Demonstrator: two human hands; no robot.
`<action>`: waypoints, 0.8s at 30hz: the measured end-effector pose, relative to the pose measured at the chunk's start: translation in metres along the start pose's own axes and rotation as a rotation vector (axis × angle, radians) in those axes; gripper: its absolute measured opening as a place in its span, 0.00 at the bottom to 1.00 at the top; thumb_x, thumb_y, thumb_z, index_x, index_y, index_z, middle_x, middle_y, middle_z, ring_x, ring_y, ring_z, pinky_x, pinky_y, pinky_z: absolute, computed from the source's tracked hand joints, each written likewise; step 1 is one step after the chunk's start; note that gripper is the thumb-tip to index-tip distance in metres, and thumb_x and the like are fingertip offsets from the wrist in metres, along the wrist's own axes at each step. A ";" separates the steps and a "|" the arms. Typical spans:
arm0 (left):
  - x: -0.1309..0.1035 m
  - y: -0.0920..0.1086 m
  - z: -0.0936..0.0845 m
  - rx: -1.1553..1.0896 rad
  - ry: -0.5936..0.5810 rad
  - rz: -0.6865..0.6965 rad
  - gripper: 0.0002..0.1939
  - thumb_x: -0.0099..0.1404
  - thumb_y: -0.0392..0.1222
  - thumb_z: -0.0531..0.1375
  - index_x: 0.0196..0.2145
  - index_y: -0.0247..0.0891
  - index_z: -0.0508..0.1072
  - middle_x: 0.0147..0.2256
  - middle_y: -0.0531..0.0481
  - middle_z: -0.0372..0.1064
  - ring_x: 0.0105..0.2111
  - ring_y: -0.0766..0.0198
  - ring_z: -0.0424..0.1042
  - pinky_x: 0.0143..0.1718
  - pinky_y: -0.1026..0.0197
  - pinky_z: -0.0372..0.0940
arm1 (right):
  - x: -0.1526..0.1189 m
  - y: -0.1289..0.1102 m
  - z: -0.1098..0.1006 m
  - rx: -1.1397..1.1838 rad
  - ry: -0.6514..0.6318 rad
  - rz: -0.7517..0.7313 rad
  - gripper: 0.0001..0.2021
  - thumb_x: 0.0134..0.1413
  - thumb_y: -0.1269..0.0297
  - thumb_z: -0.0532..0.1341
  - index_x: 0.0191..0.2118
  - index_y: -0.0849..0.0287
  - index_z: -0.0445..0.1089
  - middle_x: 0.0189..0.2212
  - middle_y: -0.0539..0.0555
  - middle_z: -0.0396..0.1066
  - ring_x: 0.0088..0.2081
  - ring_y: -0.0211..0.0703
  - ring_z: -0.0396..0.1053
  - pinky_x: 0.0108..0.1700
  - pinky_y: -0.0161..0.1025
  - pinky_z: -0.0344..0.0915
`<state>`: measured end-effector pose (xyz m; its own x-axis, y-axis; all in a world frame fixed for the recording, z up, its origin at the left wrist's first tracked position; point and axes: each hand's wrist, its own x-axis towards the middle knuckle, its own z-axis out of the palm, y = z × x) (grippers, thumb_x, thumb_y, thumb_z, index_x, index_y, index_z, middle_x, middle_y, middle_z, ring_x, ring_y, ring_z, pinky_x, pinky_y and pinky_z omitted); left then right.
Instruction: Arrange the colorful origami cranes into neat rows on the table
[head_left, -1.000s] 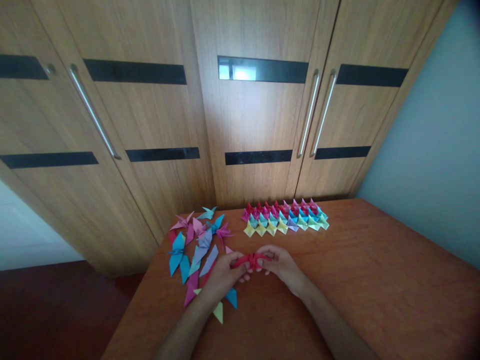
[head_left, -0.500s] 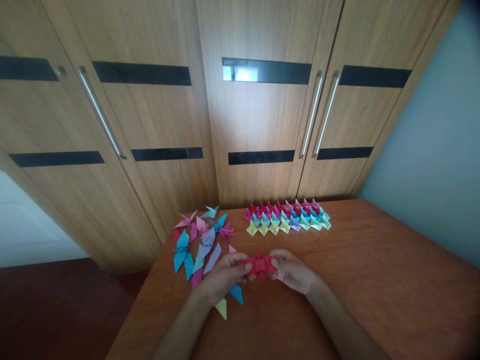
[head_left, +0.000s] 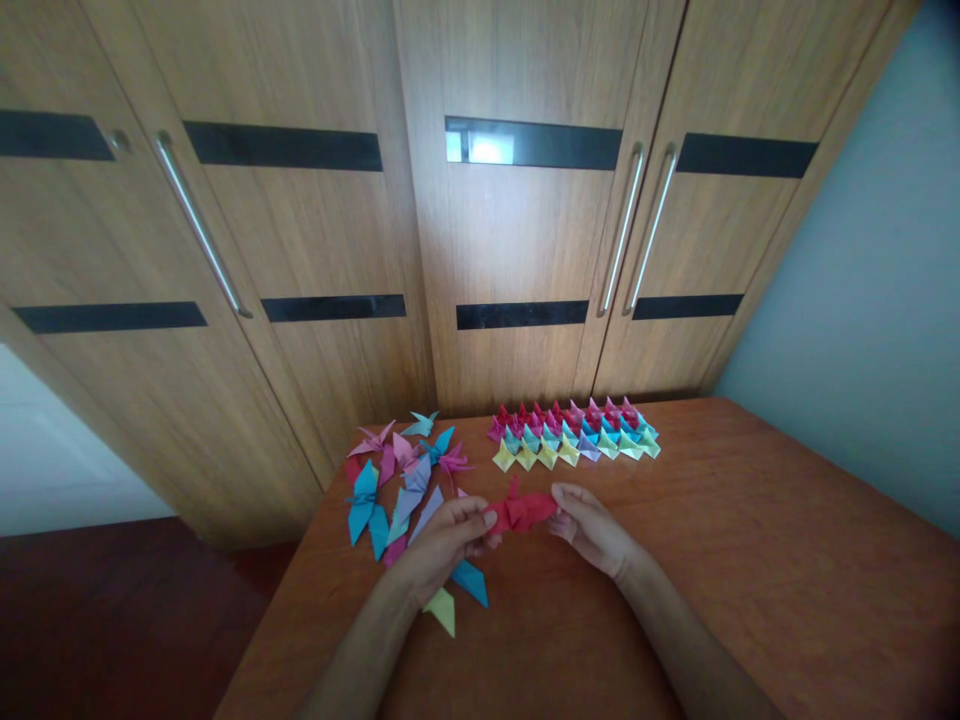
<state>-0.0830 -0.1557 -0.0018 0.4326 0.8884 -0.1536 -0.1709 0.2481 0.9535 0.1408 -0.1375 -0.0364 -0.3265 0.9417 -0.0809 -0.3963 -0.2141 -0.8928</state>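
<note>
A red folded paper crane is held up over the table between my two hands. My left hand pinches its left wing between thumb and fingers. The tip of its right wing is pinched by my right hand. Left of and partly beneath my left hand lies a loose pile of paper cranes, among them a blue one, a lilac one and a magenta one. A yellow paper wing and a blue wing stick out below my left wrist.
Rows of small folded cranes in red, pink, blue and yellow stand at the back of the wooden table. Behind it rises a wooden wardrobe with metal handles. A pale wall is at the right.
My hands have risen slightly and my right hand has moved a little outward to the wing tip. The red crane's wings now look more spread and flatter.
</note>
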 end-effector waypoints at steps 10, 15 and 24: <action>0.005 -0.001 -0.006 0.085 0.078 0.021 0.15 0.56 0.50 0.62 0.27 0.34 0.68 0.23 0.51 0.68 0.22 0.71 0.63 0.20 0.70 0.51 | 0.004 0.005 -0.003 -0.175 0.101 -0.070 0.18 0.46 0.49 0.63 0.23 0.60 0.64 0.18 0.45 0.58 0.21 0.31 0.52 0.25 0.31 0.49; 0.007 -0.003 -0.008 0.121 0.142 0.020 0.16 0.54 0.52 0.62 0.25 0.35 0.66 0.23 0.51 0.68 0.20 0.71 0.63 0.19 0.70 0.52 | 0.006 0.002 -0.004 -0.298 0.206 -0.143 0.19 0.46 0.45 0.61 0.25 0.59 0.67 0.19 0.47 0.60 0.21 0.33 0.55 0.24 0.33 0.51; 0.011 -0.007 -0.005 0.242 0.208 0.048 0.17 0.54 0.53 0.61 0.24 0.34 0.68 0.20 0.53 0.67 0.16 0.72 0.59 0.17 0.70 0.52 | -0.005 0.011 0.020 -0.687 0.344 -0.469 0.12 0.48 0.52 0.61 0.33 0.55 0.71 0.24 0.49 0.67 0.26 0.39 0.62 0.29 0.36 0.58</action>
<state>-0.0811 -0.1456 -0.0109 0.2342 0.9631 -0.1328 0.0393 0.1271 0.9911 0.1210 -0.1498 -0.0366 0.0583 0.9427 0.3285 0.2121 0.3099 -0.9268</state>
